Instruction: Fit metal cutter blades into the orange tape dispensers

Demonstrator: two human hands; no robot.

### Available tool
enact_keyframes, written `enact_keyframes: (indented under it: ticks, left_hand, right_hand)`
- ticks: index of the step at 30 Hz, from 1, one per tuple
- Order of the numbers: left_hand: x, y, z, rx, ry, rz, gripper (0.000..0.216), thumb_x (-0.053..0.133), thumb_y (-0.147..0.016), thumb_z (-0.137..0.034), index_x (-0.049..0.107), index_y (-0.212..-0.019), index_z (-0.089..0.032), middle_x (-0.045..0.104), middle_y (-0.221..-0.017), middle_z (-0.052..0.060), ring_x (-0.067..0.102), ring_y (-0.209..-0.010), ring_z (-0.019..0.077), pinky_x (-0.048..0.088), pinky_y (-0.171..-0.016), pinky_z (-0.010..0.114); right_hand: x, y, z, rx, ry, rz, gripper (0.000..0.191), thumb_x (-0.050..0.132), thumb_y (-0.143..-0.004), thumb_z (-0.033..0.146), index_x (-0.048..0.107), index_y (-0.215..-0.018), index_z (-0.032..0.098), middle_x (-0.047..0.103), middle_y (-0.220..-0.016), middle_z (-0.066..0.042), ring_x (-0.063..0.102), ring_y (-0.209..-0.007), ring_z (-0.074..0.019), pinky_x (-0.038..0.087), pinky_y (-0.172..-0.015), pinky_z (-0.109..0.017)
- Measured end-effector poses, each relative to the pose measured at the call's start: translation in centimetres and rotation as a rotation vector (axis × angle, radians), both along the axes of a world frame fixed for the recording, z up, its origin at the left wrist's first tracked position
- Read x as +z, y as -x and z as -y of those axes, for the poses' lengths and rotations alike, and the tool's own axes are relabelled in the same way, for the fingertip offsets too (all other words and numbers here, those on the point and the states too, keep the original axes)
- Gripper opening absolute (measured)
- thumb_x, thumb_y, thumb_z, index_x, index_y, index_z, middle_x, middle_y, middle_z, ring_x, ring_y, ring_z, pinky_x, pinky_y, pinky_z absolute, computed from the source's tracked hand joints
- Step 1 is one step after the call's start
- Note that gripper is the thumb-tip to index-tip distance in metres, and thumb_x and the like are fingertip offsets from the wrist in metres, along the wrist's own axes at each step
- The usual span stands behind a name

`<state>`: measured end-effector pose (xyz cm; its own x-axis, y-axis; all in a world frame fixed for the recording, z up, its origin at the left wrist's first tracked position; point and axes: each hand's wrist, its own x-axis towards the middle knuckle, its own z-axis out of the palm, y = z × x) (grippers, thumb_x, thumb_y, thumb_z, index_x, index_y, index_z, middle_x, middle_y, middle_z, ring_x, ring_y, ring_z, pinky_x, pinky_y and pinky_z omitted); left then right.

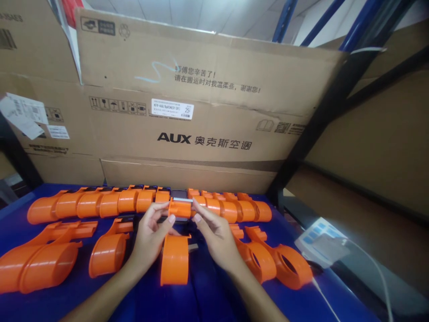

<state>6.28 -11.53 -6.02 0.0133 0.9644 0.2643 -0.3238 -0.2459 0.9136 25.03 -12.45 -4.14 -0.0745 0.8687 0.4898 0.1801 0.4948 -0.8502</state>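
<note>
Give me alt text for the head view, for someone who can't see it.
The left hand and right hand hold a small orange part with a pale toothed strip along its top. Curved orange pieces lie in rows around them on a blue surface, before cardboard printed AUX.

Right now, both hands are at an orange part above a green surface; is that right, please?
Not quite: the head view shows that the surface is blue, not green. The left hand and right hand are both at the orange part.
</note>
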Motion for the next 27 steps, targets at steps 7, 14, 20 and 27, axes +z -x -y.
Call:
enact_keyframes:
  ticks: [7,14,20,27]
  left_hand:
    - [0.2,-0.1,0.4,-0.015,-0.021,-0.056,0.039,0.075,-0.085,-0.039,0.056,-0.114,-0.023,0.07,-0.102,0.003,0.069,-0.055,0.0137,0.055,-0.054,0.026]
    - [1.0,1.0,0.1,0.119,0.137,0.056,0.046,0.071,-0.085,-0.049,0.057,-0.12,-0.023,0.066,-0.061,-0.004,0.058,-0.048,0.0121,0.045,-0.048,0.02]
    - [1.4,1.0,0.1,0.126,0.184,0.177,0.042,0.075,-0.08,-0.05,0.06,-0.109,-0.024,0.063,-0.059,-0.005,0.054,-0.048,0.012,0.046,-0.05,0.021]
    - [0.8,0.8,-0.2,0.102,0.209,0.09,0.054,0.075,-0.078,-0.054,0.059,-0.118,-0.022,0.065,-0.059,-0.003,0.058,-0.049,0.0143,0.046,-0.05,0.022]
  right_hand:
    - [0.2,-0.3,0.0,0.002,-0.066,0.15,0.041,0.061,-0.1,0.037,0.063,-0.139,0.028,0.068,-0.137,-0.007,0.062,-0.129,-0.0284,0.048,-0.112,-0.052]
    - [0.4,-0.5,-0.1,-0.144,-0.109,0.332,0.031,0.056,-0.102,0.033,0.07,-0.128,0.025,0.073,-0.125,-0.008,0.067,-0.115,-0.0253,0.052,-0.102,-0.044]
    - [-0.4,0.2,-0.1,-0.016,-0.133,0.908,0.018,0.063,-0.097,0.026,0.075,-0.109,0.023,0.072,-0.107,-0.008,0.061,-0.103,-0.0256,0.048,-0.091,-0.042]
    - [-1.0,0.1,-0.8,-0.022,-0.118,1.087,0.02,0.07,-0.093,0.038,0.076,-0.109,0.027,0.063,-0.108,-0.009,0.053,-0.102,-0.0259,0.042,-0.085,-0.038]
